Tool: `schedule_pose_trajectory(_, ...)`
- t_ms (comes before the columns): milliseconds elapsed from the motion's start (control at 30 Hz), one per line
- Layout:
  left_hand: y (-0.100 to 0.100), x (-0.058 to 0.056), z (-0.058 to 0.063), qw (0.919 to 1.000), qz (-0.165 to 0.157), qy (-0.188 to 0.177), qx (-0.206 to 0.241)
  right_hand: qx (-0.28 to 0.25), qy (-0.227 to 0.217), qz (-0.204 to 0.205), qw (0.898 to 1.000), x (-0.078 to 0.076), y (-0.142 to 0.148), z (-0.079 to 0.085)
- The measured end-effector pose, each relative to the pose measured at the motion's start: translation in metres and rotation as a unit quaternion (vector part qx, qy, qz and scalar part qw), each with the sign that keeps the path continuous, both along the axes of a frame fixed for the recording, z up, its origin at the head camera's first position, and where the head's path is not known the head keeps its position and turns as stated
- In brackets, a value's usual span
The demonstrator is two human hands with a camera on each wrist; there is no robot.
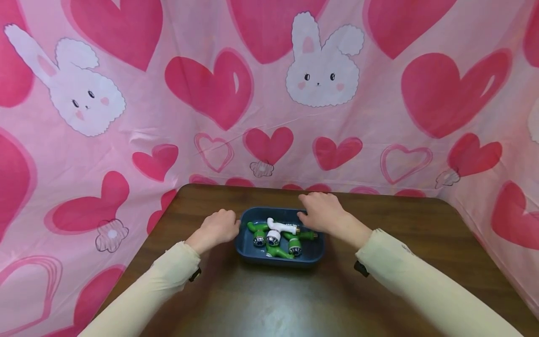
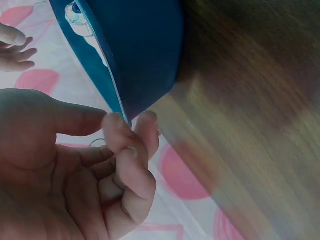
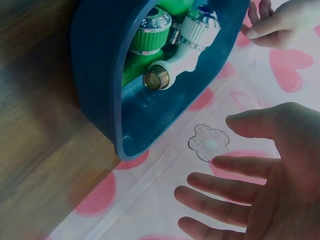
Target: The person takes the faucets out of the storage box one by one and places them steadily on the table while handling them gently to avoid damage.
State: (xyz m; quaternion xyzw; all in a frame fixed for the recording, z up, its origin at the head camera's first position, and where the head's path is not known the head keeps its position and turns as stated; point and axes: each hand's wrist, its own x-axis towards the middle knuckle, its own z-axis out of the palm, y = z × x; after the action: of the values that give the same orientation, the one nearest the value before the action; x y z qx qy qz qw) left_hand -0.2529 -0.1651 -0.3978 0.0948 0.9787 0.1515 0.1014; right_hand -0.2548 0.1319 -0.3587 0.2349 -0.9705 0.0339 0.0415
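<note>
Long cream sleeves [image 1: 421,276] show small black pieces [image 1: 361,268] beneath both cuffs [image 1: 178,262].

Stretches a cream-sleeved left arm [image 1: 143,291] and a cream-sleeved right arm [image 1: 425,288] forward, with curled fingers on the bare left hand [image 1: 219,227], straight ones on the bare right hand [image 1: 323,211].

blue bin [image 2: 145,55] cropped in both wrist views, green taps [image 1: 258,228] partly hidden by white tap [image 1: 283,228]

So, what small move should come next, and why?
Perhaps bring the right grip toward the white tap: it seems to lie on top of the green taps, and that grip is empty, right beside the bin holding them.
</note>
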Motion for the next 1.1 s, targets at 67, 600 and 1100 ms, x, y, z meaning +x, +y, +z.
schedule_pose_trajectory(67, 0.001, -0.001, -0.001, 1.0, -0.002, 0.001, -0.005, 0.002, 0.0, 0.002, 1.0, 0.001, -0.002, 0.001)
schedule_pose_trajectory(600, 0.005, -0.005, -0.002, 0.9998, -0.004, -0.011, -0.015, 0.003, -0.024, -0.003, 1.0, -0.002, -0.008, -0.003)
schedule_pose_trajectory(1100, 0.005, -0.005, 0.001, 0.9984, -0.004, -0.055, 0.008, -0.002, -0.033, 0.013, 0.999, -0.007, -0.013, -0.004)
